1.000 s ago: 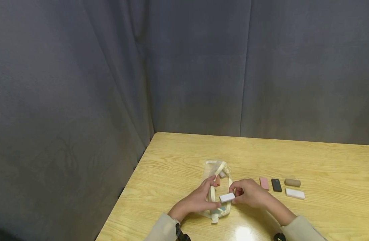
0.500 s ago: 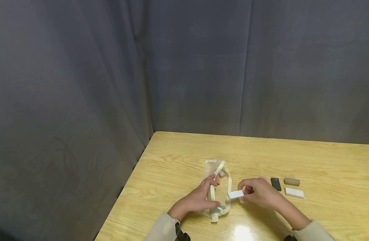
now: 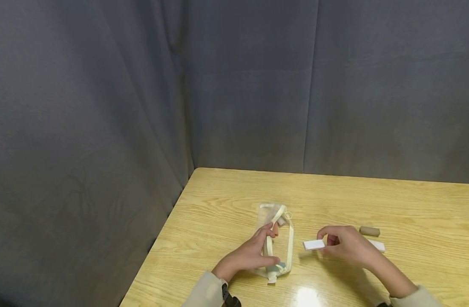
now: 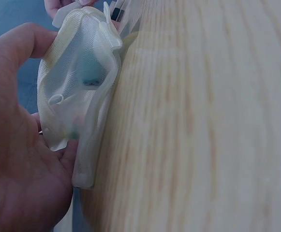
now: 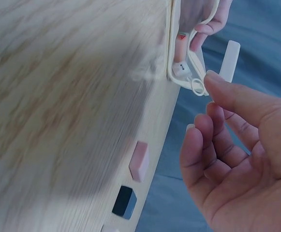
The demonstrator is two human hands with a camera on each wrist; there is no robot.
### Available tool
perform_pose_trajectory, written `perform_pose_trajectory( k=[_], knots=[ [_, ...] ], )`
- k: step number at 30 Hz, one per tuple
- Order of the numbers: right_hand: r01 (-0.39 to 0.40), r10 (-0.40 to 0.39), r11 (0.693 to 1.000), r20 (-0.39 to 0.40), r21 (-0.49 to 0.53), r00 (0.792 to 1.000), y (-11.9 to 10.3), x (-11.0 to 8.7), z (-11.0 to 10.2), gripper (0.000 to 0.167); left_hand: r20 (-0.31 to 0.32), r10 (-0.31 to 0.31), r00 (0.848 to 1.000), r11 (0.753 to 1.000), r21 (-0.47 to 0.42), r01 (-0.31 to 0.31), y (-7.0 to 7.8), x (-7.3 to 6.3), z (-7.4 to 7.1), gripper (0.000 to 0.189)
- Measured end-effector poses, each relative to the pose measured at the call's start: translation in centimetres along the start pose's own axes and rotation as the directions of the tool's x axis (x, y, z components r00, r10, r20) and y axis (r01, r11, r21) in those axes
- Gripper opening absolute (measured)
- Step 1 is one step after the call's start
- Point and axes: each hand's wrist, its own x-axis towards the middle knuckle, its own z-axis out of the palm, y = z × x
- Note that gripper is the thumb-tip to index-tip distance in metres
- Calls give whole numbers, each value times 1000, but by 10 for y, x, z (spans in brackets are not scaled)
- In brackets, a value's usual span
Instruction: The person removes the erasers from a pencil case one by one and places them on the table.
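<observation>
A cream mesh zip pouch [image 3: 291,244] lies on the table with its mouth spread. My left hand [image 3: 251,255] grips the pouch's near-left edge, fingers and thumb at the opening; the left wrist view shows the mesh [image 4: 63,79] between them. To the right of the pouch, my right hand [image 3: 351,249] pinches a flat white rectangular block [image 3: 313,244], like an eraser, by one end between thumb and fingers. The block points toward the pouch, above the table. Inside the pouch, an orange piece in a white sleeve [image 5: 181,50] and a bluish piece [image 3: 275,267] show.
On the table [image 3: 226,204], a brown roll-shaped piece [image 3: 369,231] and another white block [image 3: 378,245] lie by the right hand. The right wrist view shows a pink block [image 5: 140,162] and a dark block [image 5: 124,202], hidden behind the hand from the head. A grey curtain [image 3: 249,85] hangs behind.
My right hand has drawn back to the right from over the pouch with the white block, now covering the pink and dark blocks in the head view. The left hand has stayed put.
</observation>
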Motion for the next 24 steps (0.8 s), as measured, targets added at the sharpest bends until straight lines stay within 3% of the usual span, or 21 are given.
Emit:
perform_pose_trajectory(
  k=[6, 24],
  knots=[
    [16, -17, 999, -39, -34, 999, 5, -7, -7, 24, 5, -12, 1000, 1000, -14, 12, 1, -1, -1, 64],
    [-48, 38, 994, -105, -96, 994, 17, -26, -23, 25, 0, -18, 1000, 1000, -2, 18, 2, -1, -1, 63]
  ],
)
